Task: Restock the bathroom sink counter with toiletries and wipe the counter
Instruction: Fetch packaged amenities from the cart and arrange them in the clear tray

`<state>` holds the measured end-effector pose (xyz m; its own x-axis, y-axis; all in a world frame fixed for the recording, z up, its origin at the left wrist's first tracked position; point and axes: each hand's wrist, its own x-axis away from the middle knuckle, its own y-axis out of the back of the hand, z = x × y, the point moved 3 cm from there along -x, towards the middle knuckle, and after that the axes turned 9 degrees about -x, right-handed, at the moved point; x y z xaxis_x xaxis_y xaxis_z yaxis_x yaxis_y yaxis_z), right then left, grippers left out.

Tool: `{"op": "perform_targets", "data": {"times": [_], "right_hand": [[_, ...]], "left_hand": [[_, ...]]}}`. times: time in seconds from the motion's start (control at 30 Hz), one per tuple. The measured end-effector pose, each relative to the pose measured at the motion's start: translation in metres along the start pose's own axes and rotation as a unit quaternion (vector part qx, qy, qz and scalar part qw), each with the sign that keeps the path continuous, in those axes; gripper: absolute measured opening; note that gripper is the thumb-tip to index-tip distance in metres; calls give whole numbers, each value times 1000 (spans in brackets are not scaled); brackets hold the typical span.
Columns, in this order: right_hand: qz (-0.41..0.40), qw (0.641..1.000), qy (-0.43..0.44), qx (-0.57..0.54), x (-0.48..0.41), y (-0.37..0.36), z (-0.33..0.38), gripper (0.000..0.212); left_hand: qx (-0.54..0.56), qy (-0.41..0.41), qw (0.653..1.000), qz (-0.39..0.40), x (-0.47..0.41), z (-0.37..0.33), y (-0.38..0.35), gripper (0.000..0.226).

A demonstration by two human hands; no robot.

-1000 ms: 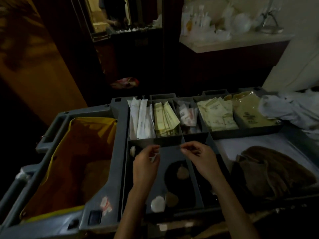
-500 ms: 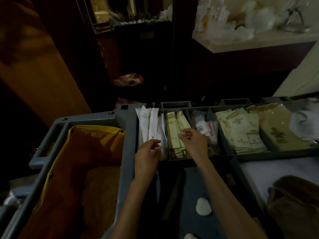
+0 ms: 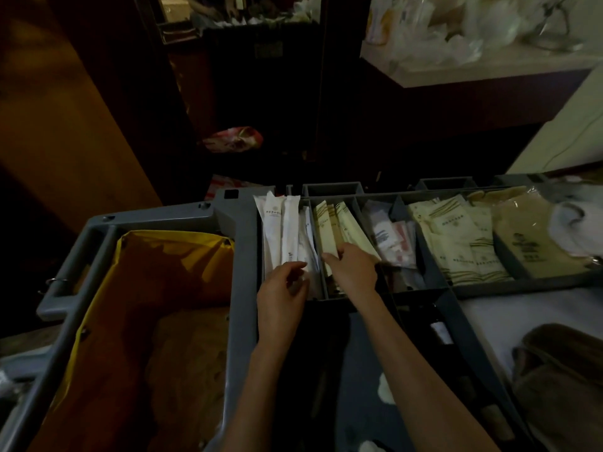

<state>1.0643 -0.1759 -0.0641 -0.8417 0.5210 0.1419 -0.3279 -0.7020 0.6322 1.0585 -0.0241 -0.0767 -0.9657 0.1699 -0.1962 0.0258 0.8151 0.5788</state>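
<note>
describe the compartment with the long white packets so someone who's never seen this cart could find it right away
On the grey cart, beside the yellow bag, the divided tray's leftmost slot holds the long white packets. Its neighbours hold cream or tan packets instead.

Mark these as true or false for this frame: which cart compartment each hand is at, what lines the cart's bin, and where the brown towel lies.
1. The left hand is at the white packets. True.
2. The right hand reaches into the cream packets. True.
3. The bin liner is blue. False: it is yellow.
4. The brown towel lies inside the bin. False: it lies on the cart's right side.
</note>
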Motion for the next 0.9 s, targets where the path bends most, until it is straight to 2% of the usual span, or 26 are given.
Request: {"op": "perform_targets", "data": {"times": [0.07,0.13,0.23,0.33,0.4,0.5,0.6,0.8,0.9], "right_hand": [[8,993,-24,-114,0,3,-7,25],[4,973,-45,-224,4,7,-13,18],[20,953,-16,-303,17,12,-11,19],[79,918,2,-388,38,12,1,9],[105,901,7,-421,47,9,4,9],[119,891,6,-437,56,6,6,16],[119,894,18,-431,58,6,3,15],[115,921,69,-365,59,7,-6,7],[71,937,114,-321,59,7,-9,9]], "left_hand": [[31,16,999,-10,-1,-1,1,26],[69,34,997,-19,-2,-3,3,27],[133,61,989,-32,-3,-7,9,28],[203,96,973,-49,0,-10,11,26],[257,113,958,-52,1,-14,10,21],[296,119,947,-39,3,-20,9,15],[282,107,953,-36,3,-21,10,13],[276,92,957,-13,2,-19,7,16],[274,106,956,-17,-1,-15,7,18]]}}
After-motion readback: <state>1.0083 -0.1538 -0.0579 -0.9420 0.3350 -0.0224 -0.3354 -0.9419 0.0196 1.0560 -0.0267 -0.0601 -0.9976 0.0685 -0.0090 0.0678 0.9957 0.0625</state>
